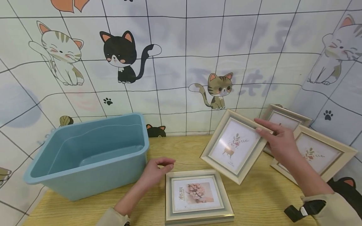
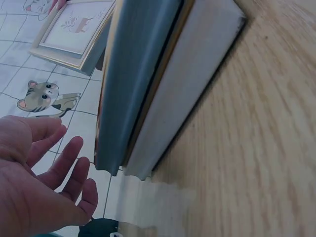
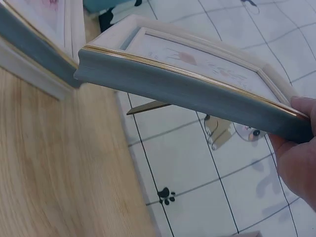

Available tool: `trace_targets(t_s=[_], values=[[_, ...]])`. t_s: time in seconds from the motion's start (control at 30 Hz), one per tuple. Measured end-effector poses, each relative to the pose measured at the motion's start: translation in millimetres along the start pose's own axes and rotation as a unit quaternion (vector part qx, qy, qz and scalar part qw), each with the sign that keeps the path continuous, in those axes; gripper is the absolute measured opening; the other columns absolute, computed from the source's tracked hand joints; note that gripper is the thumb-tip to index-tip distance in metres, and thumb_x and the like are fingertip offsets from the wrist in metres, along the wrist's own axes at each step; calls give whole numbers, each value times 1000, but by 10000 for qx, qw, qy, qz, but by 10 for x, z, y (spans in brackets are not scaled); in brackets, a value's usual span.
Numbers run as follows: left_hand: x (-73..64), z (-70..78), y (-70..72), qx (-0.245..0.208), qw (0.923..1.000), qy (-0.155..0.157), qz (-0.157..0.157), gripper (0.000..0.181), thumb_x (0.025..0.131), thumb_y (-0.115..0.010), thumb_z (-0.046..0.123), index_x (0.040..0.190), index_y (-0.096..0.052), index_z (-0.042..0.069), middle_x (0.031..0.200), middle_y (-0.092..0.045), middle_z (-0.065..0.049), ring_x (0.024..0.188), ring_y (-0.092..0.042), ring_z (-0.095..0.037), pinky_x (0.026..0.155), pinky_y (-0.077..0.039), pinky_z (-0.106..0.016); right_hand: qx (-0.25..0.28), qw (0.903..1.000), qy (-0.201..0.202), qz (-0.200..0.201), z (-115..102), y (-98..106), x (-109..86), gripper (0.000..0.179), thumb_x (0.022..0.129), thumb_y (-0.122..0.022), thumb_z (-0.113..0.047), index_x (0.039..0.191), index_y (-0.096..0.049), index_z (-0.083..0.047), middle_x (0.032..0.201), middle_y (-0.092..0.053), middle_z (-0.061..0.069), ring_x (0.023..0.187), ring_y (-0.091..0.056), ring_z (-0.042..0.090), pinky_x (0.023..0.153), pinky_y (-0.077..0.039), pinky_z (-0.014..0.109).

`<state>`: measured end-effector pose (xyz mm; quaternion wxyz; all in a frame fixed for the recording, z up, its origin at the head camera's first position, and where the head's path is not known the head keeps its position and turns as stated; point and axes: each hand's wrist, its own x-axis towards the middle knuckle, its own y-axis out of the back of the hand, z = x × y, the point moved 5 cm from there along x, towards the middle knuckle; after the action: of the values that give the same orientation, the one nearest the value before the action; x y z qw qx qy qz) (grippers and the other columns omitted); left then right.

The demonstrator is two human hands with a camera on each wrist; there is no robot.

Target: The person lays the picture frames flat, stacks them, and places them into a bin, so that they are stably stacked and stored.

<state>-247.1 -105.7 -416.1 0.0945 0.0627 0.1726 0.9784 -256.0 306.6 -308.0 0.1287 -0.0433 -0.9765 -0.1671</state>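
In the head view my right hand (image 1: 278, 138) pinches a cream-and-grey picture frame (image 1: 236, 146) by its upper right corner. The frame is tilted above the table, and its picture shows a sprig in a pot. The right wrist view shows its blue-grey side edge (image 3: 187, 91), with the thumb on the front and fingers behind. My left hand (image 1: 156, 171), holding nothing, has loosely bent fingers. It is just left of a stack of two picture frames (image 1: 199, 216) lying flat; the top one has a pink flower picture. The left wrist view shows a small gap between fingers (image 2: 74, 153) and stack.
A blue plastic tub (image 1: 107, 169) stands at the left of the wooden table (image 1: 181, 146). Two more picture frames, one champagne-coloured (image 1: 294, 114) and one cream (image 1: 343, 150), lean at the right by the wall. A cat-patterned sheet (image 1: 172, 62) covers the wall behind.
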Motion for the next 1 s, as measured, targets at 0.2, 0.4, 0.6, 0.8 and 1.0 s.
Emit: trace_targets(t_s=[0.2,0.4,0.6,0.8,1.0], values=[[-20,171,-36,-31,9995,-316,9,26,99,-70,16,123,-75,9,114,-74,-9,100,-67,-20,80,-50,-31,1608,9865,-28,-320,-55,-173,-126,40,100,-69,-12,140,-66,-16,123,-60,-7,92,-72,9,74,-58,24],[-29,365,-102,-349,9957,-842,-182,46,99,-70,13,143,-62,12,125,-70,-6,109,-62,-21,86,-51,-28,1746,9832,-25,-538,-66,-351,-253,38,101,-65,-8,139,-67,-15,123,-62,-6,98,-71,9,77,-58,24],[-57,588,-164,-573,9883,-1378,-319,54,99,-69,10,150,-54,13,134,-66,-8,117,-61,-29,94,-52,-33,1744,9819,81,-735,-42,-543,-308,37,102,-63,-7,138,-67,-15,119,-70,-7,99,-71,11,77,-58,26],[-95,770,-211,-500,9802,-1888,-322,56,98,-69,4,151,-52,10,139,-63,-9,122,-60,-29,96,-52,-38,1661,9831,49,-768,-29,-615,-325,36,103,-63,-9,138,-68,-17,117,-71,-6,99,-71,10,74,-57,23],[-70,853,-250,-607,9738,-2153,-406,57,98,-69,4,152,-51,9,147,-57,-9,132,-54,-27,104,-48,-44,1629,9838,98,-740,-84,-650,-365,38,103,-63,-9,140,-65,-13,118,-71,-6,97,-72,12,72,-57,23]])
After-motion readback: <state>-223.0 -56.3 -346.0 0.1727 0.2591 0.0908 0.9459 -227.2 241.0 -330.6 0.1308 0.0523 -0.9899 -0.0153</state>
